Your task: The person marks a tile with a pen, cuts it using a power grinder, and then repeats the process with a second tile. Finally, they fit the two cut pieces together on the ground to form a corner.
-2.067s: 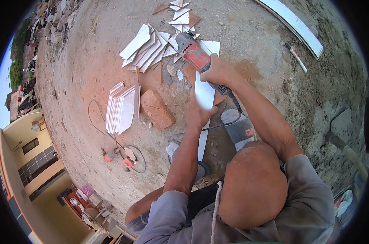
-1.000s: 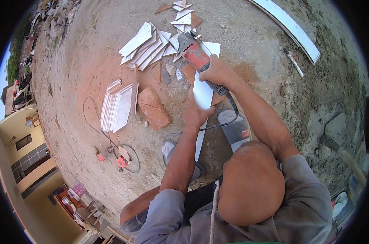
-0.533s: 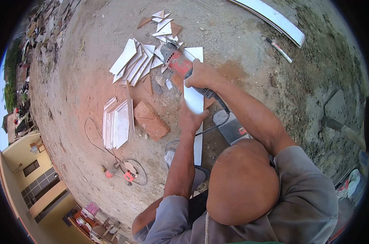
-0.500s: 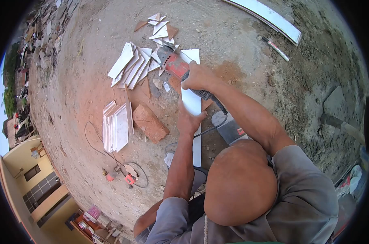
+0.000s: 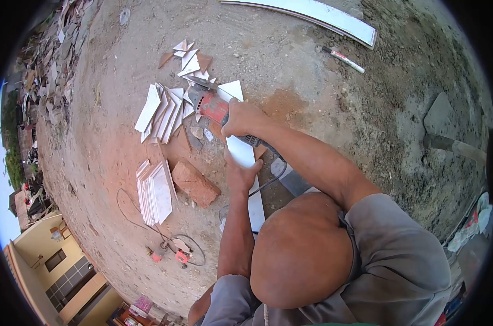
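Observation:
My right hand is wrapped around a red and dark angle grinder. The grinder's disc is over the far end of a long white tile strip. My left hand grips the strip's middle, thumb on its right edge. The near part of the strip runs down towards my knees. Left of the grinder lies a fanned pile of cut white tile pieces. Smaller triangular offcuts are scattered beyond the disc.
A red brick lies beside a stack of white tile pieces. A cable with red plugs is on the dirt at left. Long white strips, a marker and a shovel lie farther off.
The view has shifted, so the ground items appear farther left, with the nearer ones lower. Both hands keep their holds on the grinder and the tile strip.

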